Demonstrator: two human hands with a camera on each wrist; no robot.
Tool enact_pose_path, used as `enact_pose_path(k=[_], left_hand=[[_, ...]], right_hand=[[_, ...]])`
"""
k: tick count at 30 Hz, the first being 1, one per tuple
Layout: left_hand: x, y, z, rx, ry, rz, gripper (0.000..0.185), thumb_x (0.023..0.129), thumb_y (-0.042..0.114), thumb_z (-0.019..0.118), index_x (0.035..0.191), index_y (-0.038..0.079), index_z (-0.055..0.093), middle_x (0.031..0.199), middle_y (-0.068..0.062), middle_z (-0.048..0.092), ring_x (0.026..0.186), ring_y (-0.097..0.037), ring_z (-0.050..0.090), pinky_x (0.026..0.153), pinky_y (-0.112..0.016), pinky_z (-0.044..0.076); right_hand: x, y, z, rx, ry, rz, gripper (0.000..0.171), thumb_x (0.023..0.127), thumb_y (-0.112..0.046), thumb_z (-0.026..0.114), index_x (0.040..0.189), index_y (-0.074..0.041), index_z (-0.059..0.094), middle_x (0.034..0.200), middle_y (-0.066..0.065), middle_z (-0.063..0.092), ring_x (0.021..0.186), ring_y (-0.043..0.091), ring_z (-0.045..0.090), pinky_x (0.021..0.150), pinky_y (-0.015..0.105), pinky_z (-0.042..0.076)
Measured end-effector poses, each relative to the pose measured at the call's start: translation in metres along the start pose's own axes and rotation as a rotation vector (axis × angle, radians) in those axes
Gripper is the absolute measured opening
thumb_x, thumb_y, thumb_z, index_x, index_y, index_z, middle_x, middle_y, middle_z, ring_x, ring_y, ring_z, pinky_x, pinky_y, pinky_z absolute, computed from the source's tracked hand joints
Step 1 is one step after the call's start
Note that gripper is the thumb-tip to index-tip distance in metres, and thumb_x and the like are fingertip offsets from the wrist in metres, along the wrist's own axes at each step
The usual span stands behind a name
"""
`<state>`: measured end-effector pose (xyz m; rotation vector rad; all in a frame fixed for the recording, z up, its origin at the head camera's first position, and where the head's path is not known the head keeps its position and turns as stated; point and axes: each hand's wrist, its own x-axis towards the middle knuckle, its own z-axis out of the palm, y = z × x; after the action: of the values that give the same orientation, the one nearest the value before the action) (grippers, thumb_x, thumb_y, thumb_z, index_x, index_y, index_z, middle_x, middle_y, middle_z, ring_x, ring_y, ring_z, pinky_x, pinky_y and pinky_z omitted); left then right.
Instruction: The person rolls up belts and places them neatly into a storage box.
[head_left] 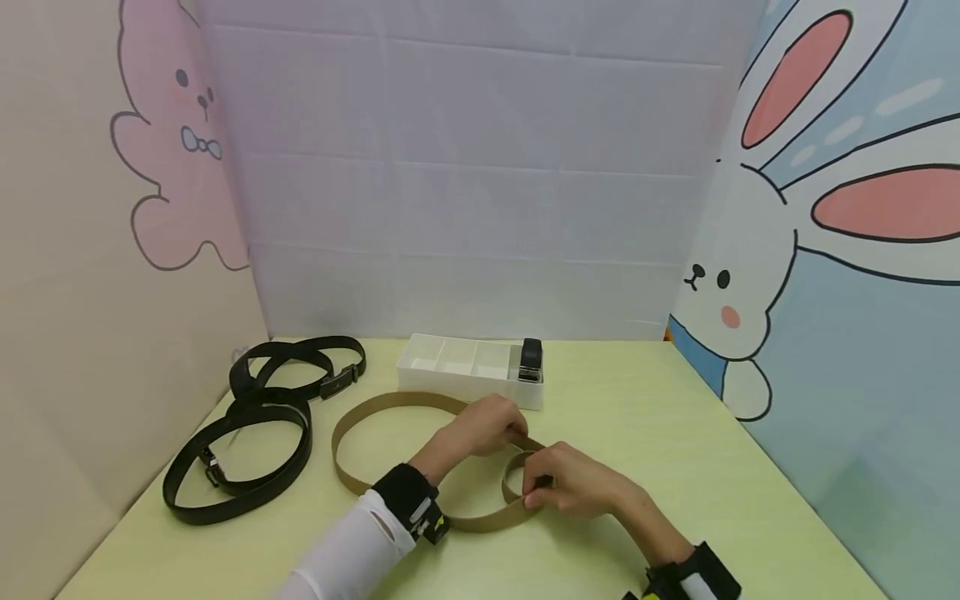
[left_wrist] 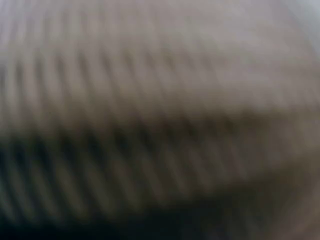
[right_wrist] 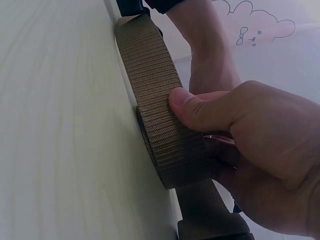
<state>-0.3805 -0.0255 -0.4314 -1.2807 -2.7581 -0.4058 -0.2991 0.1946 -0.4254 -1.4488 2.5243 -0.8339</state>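
On the table [head_left: 675, 467], both hands pinch the tan belt [head_left: 360, 417] — right hand [head_left: 570, 483] thumb pressing a small coil, left hand [head_left: 487, 425] fingers feeding strap. Rolling looks barely begun; the next turn needs steady tension.

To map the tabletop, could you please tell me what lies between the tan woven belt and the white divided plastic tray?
In the head view, only bare pale-green tabletop separates the tan woven belt from the white divided tray.
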Motion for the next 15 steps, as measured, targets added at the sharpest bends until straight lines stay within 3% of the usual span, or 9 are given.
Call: enact_pose_path(k=[4,8,9,11,12,15], left_hand=[[0.005,-0.007,0.010,0.014,0.007,0.065,0.013,0.105,0.017,0.080,0.098,0.020,0.091,0.094,0.010,0.085,0.079,-0.004,0.062,0.074,-0.025,0.055],[-0.002,-0.012,0.002,0.082,0.000,-0.002,0.012,0.105,0.014,0.080,0.101,0.018,0.090,0.100,0.006,0.086,0.089,-0.009,0.072,0.079,-0.029,0.059],[-0.008,-0.007,-0.008,0.083,-0.006,-0.033,0.012,0.103,0.011,0.081,0.100,0.018,0.091,0.101,0.005,0.086,0.089,-0.010,0.073,0.079,-0.030,0.060],[-0.014,-0.012,-0.013,0.106,0.009,-0.070,0.012,0.103,0.010,0.081,0.100,0.017,0.091,0.103,0.002,0.087,0.093,-0.013,0.077,0.082,-0.031,0.061],[-0.015,-0.018,-0.012,0.104,0.023,-0.076,0.013,0.104,0.011,0.081,0.100,0.018,0.091,0.103,0.003,0.087,0.093,-0.013,0.077,0.081,-0.031,0.061],[-0.012,-0.054,0.015,0.122,0.091,-0.050,0.015,0.103,0.013,0.082,0.098,0.025,0.091,0.099,0.008,0.087,0.091,-0.011,0.077,0.076,-0.033,0.061]], right_hand=[[0.001,-0.001,0.000,-0.006,-0.002,0.006,0.008,0.102,-0.016,0.083,0.095,-0.016,0.081,0.089,-0.008,0.078,0.083,-0.009,0.059,0.080,0.022,0.056],[0.001,-0.001,-0.001,-0.019,0.002,0.000,0.009,0.103,-0.016,0.083,0.094,-0.017,0.081,0.089,-0.008,0.078,0.082,-0.008,0.059,0.080,0.021,0.055],[0.001,-0.002,-0.001,-0.022,0.003,-0.003,0.009,0.103,-0.017,0.083,0.094,-0.017,0.081,0.089,-0.008,0.078,0.082,-0.008,0.059,0.080,0.021,0.055],[0.001,-0.001,-0.001,-0.018,0.001,-0.006,0.009,0.103,-0.017,0.083,0.094,-0.017,0.080,0.089,-0.007,0.078,0.082,-0.008,0.060,0.080,0.021,0.054],[0.001,-0.001,-0.001,-0.017,0.000,-0.009,0.009,0.103,-0.017,0.083,0.094,-0.017,0.080,0.089,-0.007,0.078,0.082,-0.008,0.060,0.080,0.021,0.054],[0.001,0.000,0.001,-0.012,0.000,-0.011,0.010,0.103,-0.018,0.083,0.094,-0.017,0.081,0.089,-0.006,0.078,0.082,-0.008,0.060,0.080,0.021,0.054]])
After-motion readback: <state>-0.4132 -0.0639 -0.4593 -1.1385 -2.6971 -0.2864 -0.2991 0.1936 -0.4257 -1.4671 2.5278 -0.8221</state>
